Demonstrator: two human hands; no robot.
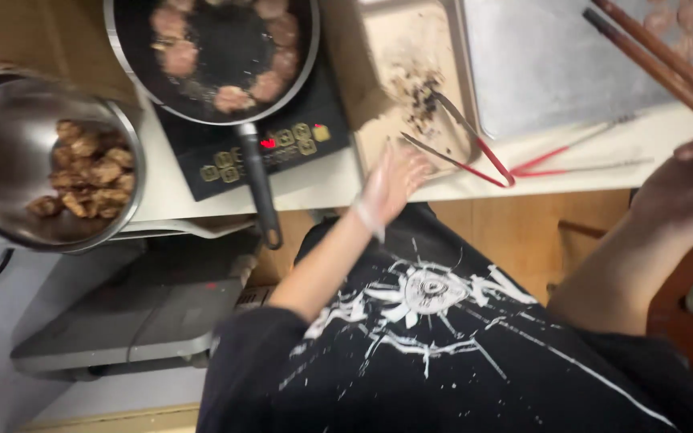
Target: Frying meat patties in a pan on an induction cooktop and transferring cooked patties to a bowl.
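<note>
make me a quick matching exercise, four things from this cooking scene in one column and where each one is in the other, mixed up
Things:
1. frying pan
2. metal bowl
3. red-handled tongs
4. chopsticks

Places:
A. in the right hand
B. on the black cooktop
C. far left, holding browned pieces
D. on the counter beyond the left hand

Pairs: 1-B, 2-C, 3-D, 4-A

White counter bears cooktop, tongs and tray.

A white counter runs across the top. Below it shows a wooden floor. A grey step sits at left.
</note>
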